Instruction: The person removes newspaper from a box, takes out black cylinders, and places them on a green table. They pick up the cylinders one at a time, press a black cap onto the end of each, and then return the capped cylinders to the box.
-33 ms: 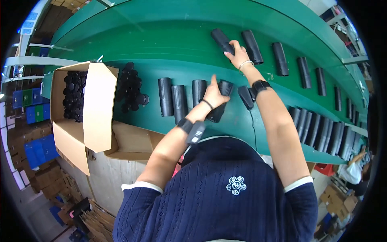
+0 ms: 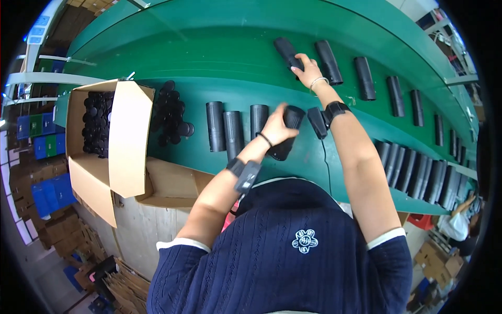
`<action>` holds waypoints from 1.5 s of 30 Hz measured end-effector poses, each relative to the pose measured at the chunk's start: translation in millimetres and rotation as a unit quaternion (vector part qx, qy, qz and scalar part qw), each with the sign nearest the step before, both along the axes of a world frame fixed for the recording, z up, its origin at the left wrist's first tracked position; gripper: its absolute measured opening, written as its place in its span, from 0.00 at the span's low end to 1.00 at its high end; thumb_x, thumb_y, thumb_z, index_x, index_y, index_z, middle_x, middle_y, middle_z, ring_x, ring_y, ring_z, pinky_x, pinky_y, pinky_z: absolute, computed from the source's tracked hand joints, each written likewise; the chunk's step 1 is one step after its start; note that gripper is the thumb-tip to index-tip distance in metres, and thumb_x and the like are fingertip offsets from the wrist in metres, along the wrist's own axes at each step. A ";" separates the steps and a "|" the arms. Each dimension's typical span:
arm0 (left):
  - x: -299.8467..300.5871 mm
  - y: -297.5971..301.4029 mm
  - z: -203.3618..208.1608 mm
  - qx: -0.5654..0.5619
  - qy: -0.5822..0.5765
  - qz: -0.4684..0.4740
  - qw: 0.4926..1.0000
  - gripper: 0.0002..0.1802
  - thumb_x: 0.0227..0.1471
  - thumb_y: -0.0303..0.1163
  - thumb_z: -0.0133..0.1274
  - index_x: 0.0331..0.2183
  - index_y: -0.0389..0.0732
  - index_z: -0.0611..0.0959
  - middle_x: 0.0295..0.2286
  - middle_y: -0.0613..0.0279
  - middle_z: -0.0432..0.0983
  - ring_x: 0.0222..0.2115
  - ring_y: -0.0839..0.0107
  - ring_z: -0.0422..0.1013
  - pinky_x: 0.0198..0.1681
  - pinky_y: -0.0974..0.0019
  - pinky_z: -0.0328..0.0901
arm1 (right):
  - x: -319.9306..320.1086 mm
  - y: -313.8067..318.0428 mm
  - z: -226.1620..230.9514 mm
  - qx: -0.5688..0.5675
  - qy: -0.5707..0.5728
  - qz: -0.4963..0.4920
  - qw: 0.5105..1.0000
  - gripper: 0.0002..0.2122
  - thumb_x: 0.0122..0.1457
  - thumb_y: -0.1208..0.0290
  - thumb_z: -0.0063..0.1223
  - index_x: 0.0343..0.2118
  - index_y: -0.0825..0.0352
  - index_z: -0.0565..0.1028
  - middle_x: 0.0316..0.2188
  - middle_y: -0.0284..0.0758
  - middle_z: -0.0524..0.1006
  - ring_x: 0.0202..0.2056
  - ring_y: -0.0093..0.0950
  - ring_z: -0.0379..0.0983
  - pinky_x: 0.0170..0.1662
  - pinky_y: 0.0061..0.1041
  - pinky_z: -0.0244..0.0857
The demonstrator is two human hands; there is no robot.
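My left hand [image 2: 277, 130] is on a black cylinder [image 2: 294, 118] lying on the near green surface. Its thumb lies across the cylinder and the slightly blurred fingers curl in at the upper left side. Farther away and to the right, my right hand [image 2: 308, 73] grips the lower end of another black cylinder [image 2: 285, 48] on the far green strip, thumb and fingers around it. Left of my left hand lie more black cylinders with perforated upper parts, among them one beside it [image 2: 258, 120] and one farther left [image 2: 214, 125].
An open cardboard box [image 2: 128, 138] of black discs stands at the left, beside a loose disc pile [image 2: 170, 112]. Spaced cylinders [image 2: 364, 78] run along the far strip. A tight row [image 2: 413, 167] lies at the right. A black cable [image 2: 327, 162] hangs below my right wrist.
My left hand's fingers have drawn in from an outstretched position onto the cylinder, which has shifted very slightly right. My right hand has barely moved.
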State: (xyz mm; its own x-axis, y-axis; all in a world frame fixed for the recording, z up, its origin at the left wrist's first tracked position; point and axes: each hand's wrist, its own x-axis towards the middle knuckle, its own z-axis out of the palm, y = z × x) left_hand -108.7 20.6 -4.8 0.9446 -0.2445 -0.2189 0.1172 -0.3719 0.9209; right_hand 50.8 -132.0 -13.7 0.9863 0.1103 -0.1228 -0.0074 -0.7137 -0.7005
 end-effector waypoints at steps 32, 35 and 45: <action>-25.1 20.9 33.0 -0.513 0.162 0.039 0.842 0.19 0.52 0.30 0.51 0.46 0.39 0.68 0.44 0.59 0.69 0.47 0.69 0.65 0.51 0.64 0.60 | -201.1 -31.5 27.2 0.254 0.083 0.151 0.952 0.43 0.39 0.70 0.69 0.60 0.66 0.56 0.54 0.39 0.63 0.57 0.31 0.57 0.59 0.29 0.51; -4.7 28.7 26.4 -0.490 0.106 0.124 0.856 0.19 0.59 0.37 0.44 0.49 0.37 0.68 0.45 0.55 0.68 0.47 0.65 0.63 0.51 0.58 0.58 | -190.3 -19.3 7.1 0.333 0.183 0.094 0.920 0.40 0.40 0.73 0.65 0.59 0.67 0.57 0.53 0.39 0.64 0.57 0.31 0.58 0.58 0.28 0.52; 0.7 67.0 -2.8 0.106 0.083 0.047 0.990 0.56 0.31 0.34 0.66 0.56 0.26 0.51 0.41 0.34 0.70 0.44 0.48 0.69 0.48 0.59 0.64 | -5.1 93.9 6.9 0.050 0.018 0.004 0.999 0.30 0.49 0.62 0.60 0.53 0.56 0.56 0.37 0.48 0.75 0.38 0.45 0.74 0.42 0.38 0.66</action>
State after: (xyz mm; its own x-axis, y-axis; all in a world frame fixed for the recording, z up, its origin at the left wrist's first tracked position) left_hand -108.0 87.6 -7.6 0.9077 -0.0895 -0.4100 0.3035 -0.5346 0.7887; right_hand 45.7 -38.1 -6.8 0.9802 0.1326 -0.1468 -0.0283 -0.6405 -0.7674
